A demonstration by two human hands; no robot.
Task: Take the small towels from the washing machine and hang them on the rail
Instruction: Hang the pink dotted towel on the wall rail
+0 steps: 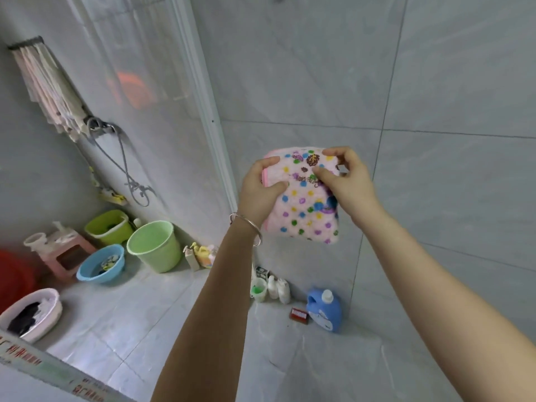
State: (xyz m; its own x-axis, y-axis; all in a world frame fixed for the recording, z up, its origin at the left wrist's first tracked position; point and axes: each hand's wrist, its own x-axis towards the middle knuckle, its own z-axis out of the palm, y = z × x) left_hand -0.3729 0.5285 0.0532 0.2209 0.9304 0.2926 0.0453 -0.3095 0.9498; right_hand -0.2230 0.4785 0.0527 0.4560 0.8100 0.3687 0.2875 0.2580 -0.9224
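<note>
- The small towel (304, 210) could fall if either pinch loosens, because only its top part is held.
- It hangs below the curled fingers: the left hand (262, 187) grips the top left edge, and the right hand (348, 181) pinches the top right.
- The rail (26, 43), far to the left, already looks crowded with cloths (49, 88).

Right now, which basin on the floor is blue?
The blue basin by the pink stool, left of the round green bucket; the white basin and the red basin lie further left.

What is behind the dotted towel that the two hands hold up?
Grey wall tiles show all around the dotted towel, which the left hand and right hand grip. The part directly behind it is covered.
</note>
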